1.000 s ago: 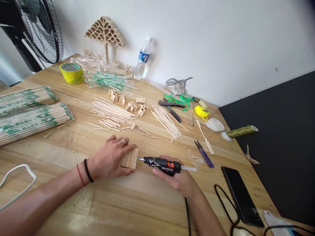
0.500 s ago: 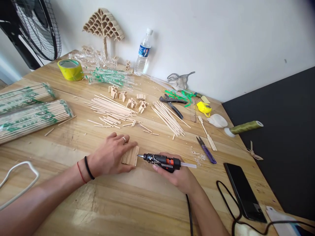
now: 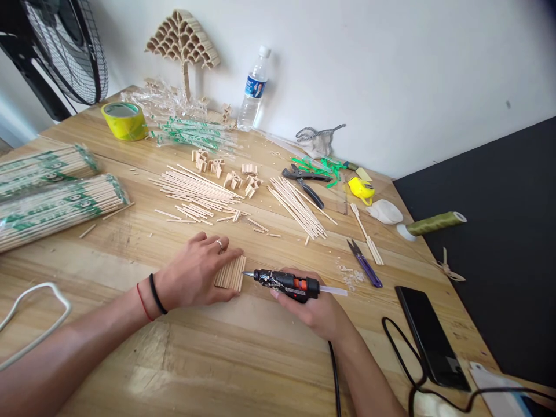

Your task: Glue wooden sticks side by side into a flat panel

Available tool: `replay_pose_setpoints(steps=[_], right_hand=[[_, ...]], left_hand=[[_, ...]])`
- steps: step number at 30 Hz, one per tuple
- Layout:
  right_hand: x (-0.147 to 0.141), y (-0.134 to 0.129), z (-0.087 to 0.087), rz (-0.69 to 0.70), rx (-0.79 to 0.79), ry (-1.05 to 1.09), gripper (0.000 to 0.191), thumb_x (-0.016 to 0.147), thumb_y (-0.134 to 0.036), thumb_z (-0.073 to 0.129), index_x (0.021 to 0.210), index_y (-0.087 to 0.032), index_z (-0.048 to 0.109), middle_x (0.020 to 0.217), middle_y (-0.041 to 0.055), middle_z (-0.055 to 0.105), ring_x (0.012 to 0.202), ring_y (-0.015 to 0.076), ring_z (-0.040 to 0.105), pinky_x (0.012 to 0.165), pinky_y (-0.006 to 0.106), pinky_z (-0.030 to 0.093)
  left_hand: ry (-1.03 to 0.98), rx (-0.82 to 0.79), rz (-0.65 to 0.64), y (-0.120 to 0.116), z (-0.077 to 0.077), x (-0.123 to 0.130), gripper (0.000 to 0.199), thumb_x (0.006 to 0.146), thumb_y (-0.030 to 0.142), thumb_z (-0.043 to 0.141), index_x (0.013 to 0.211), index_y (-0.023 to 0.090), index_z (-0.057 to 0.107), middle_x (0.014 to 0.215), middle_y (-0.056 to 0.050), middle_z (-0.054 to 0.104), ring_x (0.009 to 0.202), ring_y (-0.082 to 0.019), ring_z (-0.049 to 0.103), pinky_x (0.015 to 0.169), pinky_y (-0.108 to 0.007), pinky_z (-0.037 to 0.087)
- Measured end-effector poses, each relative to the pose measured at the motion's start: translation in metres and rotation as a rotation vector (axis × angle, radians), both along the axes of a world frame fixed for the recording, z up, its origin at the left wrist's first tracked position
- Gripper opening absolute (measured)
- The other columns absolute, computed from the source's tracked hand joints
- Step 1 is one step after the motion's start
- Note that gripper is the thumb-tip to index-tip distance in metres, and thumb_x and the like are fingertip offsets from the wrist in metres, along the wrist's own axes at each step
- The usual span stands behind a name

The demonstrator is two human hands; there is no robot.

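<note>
My left hand (image 3: 197, 271) lies over a small panel of short wooden sticks (image 3: 231, 273) laid side by side, thumb and forefinger gripping its near and far edges. Part of the panel is hidden beneath the palm. My right hand (image 3: 315, 310) is closed around a black hot glue gun (image 3: 284, 284), with a clear glue stick poking from its back end. The metal nozzle points left and meets, or nearly meets, the panel's right edge. Beyond the hands are a fan of long sticks (image 3: 197, 188), cut short pieces (image 3: 193, 212) and another stick pile (image 3: 297, 207).
Scissors (image 3: 365, 263), a phone (image 3: 430, 336) and a black cable (image 3: 334, 376) are on the right. Pliers (image 3: 306, 179), small stick assemblies (image 3: 232, 180) and a bottle (image 3: 254, 90) stand farther back. Bagged sticks (image 3: 61, 211), yellow tape (image 3: 124, 121) and a fan (image 3: 65, 46) are left.
Both hands, the panel and the glue gun hold almost the same positions. The whole view has shifted very slightly.
</note>
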State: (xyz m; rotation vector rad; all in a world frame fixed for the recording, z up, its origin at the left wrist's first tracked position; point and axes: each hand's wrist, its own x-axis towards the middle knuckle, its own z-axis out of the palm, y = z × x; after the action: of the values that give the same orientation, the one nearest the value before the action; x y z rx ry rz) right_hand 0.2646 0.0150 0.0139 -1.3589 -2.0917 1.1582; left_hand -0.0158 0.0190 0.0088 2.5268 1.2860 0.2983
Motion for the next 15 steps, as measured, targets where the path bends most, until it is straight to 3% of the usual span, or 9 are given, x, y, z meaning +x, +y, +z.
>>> replay_pose_setpoints(steps=[15], right_hand=[[0.0039,-0.001,-0.006,-0.054,0.005,0.007,0.017,0.087,-0.04,0.068,0.081,-0.025,0.072,0.079,0.0034,0.075,0.075,0.0257,0.069,0.078,0.038,0.054]], left_hand=[[0.019,-0.024,0.004,0.0006,0.002,0.0002,0.067,0.088,0.055,0.078,0.143,0.018,0.066,0.122,-0.016,0.072,0.11,-0.037,0.073,0.098,-0.053,0.049]])
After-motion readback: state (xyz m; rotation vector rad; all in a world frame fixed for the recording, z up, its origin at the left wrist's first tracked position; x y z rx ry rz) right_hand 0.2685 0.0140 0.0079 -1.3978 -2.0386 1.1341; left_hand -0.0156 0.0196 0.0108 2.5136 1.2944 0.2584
